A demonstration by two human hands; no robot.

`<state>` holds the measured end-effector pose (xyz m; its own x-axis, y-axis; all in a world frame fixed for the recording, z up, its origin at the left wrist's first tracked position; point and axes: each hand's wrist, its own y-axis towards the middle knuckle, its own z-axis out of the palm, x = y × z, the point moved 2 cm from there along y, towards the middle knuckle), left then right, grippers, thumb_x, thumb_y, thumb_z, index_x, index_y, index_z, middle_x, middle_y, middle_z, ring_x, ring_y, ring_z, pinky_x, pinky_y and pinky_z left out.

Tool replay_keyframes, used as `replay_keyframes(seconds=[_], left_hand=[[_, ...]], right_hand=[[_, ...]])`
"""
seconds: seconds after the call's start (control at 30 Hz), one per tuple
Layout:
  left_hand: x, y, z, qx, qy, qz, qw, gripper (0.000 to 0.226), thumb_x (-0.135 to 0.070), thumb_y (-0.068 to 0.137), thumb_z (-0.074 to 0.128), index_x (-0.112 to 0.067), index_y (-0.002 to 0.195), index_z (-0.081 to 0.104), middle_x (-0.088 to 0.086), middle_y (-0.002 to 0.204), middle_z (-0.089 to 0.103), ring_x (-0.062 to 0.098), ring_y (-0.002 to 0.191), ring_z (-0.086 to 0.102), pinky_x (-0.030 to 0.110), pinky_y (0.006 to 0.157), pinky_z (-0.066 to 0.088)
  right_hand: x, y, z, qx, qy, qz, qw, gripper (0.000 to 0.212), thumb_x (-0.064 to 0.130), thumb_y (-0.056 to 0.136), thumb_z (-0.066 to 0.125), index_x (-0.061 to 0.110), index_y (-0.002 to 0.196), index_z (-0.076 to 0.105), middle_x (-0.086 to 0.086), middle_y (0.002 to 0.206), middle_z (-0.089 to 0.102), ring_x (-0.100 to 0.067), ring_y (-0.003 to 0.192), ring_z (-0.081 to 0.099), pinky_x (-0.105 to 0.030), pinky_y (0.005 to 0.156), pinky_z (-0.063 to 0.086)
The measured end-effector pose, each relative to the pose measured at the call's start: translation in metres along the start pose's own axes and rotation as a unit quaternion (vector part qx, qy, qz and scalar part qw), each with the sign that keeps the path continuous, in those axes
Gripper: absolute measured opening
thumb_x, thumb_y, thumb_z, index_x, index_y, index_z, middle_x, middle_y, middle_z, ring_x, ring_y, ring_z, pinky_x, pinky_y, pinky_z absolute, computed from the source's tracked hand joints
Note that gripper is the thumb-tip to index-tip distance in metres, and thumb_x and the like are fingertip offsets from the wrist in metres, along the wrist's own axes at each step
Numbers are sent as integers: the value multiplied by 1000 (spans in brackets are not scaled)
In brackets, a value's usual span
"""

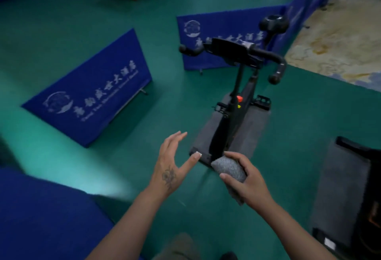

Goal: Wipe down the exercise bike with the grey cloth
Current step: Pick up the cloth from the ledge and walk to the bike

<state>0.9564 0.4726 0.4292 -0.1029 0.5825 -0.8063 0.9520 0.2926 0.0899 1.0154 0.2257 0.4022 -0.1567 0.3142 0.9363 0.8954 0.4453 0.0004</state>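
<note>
here, right hand (245,179) fingers clamp grey cloth (228,170) (bunched); left hand (173,160) fingers apart.

A single head-worn wide-angle view looks forward and steeply down from standing height; both hands sit close at the lower centre; the exercise bike (233,103) stands farther off on the green floor (103,32).

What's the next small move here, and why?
Probably carry the grey cloth, gripped in the right hand, forward onto the exercise bike. The cloth looks bunched and held short of the frame, not pressed against it; the left hand is open and empty. The handlebars sit farther off, so the near frame seems first.
</note>
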Motion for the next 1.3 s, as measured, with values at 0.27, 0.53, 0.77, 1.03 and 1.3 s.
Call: replay_keyframes(seconds=[0.27, 0.53, 0.77, 1.03, 1.3], left_hand=[[60, 60, -42, -32, -37, -65, 997, 80, -74, 88, 63, -36, 156, 44, -23, 152, 52, 0, 151, 35, 27, 122, 27], [89, 182, -83, 36, -38, 18, 998, 79, -88, 87, 52, -38, 149, 52, -19, 162, 42, 2, 157, 25, 32, 128, 24], [80, 274, -105, 73, -69, 62, 993, 72, -73, 91, 60, -34, 150, 53, -22, 163, 41, -3, 153, 30, 10, 119, 19], [65, 377, -115, 108, -122, 90, 983, 75, -64, 93, 66, -34, 157, 41, -22, 156, 52, 4, 152, 40, 35, 126, 29], [62, 479, -108, 127, -90, 116, 981, 77, -67, 95, 63, -32, 160, 41, -20, 164, 41, 5, 156, 33, 37, 130, 29]], right_hand=[[20, 99, 57, 52, -11, -10, 999, 55, 19, 87, 85, 44, 130, 61, 25, 132, 64, -4, 119, 64, -21, 98, 52], [54, 183, 91, -58, -8, 9, 998, 49, 18, 88, 84, 38, 129, 64, 29, 128, 64, 3, 117, 63, -9, 96, 45], [91, 244, 91, -130, 7, -10, 991, 49, 15, 87, 83, 32, 130, 65, 24, 130, 66, -3, 122, 63, -18, 102, 48], [158, 355, 51, -185, -20, -105, 977, 47, 23, 91, 80, 27, 134, 62, 19, 131, 64, -9, 124, 63, -19, 101, 49], [176, 463, 13, -237, 1, -112, 965, 50, 29, 90, 76, 24, 138, 60, 9, 131, 64, -17, 121, 65, -34, 99, 56]])
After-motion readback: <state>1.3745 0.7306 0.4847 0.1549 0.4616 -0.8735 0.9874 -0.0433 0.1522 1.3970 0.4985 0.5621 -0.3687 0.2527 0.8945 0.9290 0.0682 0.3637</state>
